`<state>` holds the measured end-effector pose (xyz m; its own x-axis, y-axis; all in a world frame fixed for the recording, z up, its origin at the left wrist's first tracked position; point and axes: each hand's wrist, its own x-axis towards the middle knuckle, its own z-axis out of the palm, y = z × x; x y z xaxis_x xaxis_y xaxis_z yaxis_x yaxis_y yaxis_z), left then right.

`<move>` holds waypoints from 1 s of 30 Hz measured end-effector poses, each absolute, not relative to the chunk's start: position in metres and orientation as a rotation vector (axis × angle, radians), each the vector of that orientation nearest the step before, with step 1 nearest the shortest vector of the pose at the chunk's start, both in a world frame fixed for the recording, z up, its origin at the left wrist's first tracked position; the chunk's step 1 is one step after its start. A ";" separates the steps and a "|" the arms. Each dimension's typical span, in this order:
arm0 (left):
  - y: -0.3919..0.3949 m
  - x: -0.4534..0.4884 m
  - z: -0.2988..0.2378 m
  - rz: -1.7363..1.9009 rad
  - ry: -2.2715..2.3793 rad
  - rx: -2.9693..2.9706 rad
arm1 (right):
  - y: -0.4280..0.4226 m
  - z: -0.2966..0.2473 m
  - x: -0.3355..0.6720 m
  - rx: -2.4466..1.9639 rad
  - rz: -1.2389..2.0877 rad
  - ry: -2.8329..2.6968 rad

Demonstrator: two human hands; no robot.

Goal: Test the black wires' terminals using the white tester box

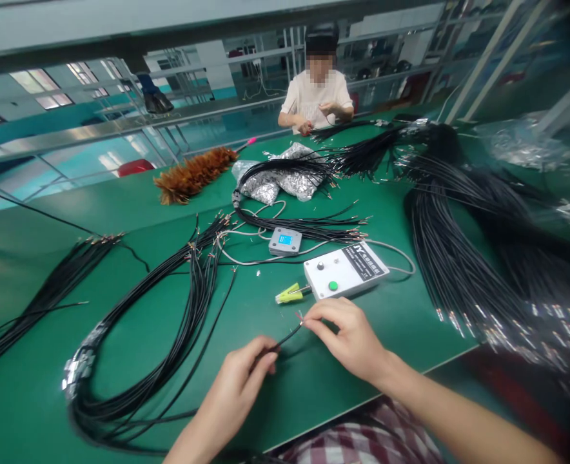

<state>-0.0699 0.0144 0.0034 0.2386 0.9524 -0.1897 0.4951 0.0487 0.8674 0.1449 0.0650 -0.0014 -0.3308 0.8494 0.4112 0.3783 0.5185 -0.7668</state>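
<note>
Between thumb and fingers my left hand (246, 374) grips a black cable (289, 336) a short way behind its stripped end. My right hand (340, 328) pinches the thin bare wires at that end, where a bit of red insulation shows. Just beyond the fingers lies a white control box (345, 270) with a green button, a knob and a black label. From its near left side a yellow-green clip-like head (289, 294) sticks out on a short shaft. A bundle of black cables (135, 303), bound with silvery wrap, curves round to the left of my hands.
A small grey box with a blue screen (285, 241) sits behind the control box. Bags of silvery parts (297, 171) and a brown duster (195, 175) lie farther back. Many cables (440, 251) hang off the right edge. Across the green table (362, 399) a person (316, 96) handles cables.
</note>
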 end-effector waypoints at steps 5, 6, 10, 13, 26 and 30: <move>0.023 -0.110 0.005 0.721 1.621 1.678 | 0.072 -0.004 0.157 -1.064 0.688 -1.824; 0.031 -0.120 0.005 0.823 1.713 1.695 | 0.071 -0.007 0.159 -1.083 0.681 -1.802; 0.079 -0.168 0.006 1.134 2.272 1.575 | 0.060 -0.024 0.166 -1.092 0.780 -1.810; 0.113 -0.200 0.005 1.139 2.508 1.461 | 0.051 -0.039 0.170 -1.097 0.849 -1.810; -0.022 -0.058 0.025 -0.064 0.989 2.270 | 0.050 -0.040 0.174 -1.203 0.967 -1.693; -0.037 -0.052 0.011 -0.076 1.044 2.235 | 0.049 -0.041 0.175 -1.205 0.971 -1.696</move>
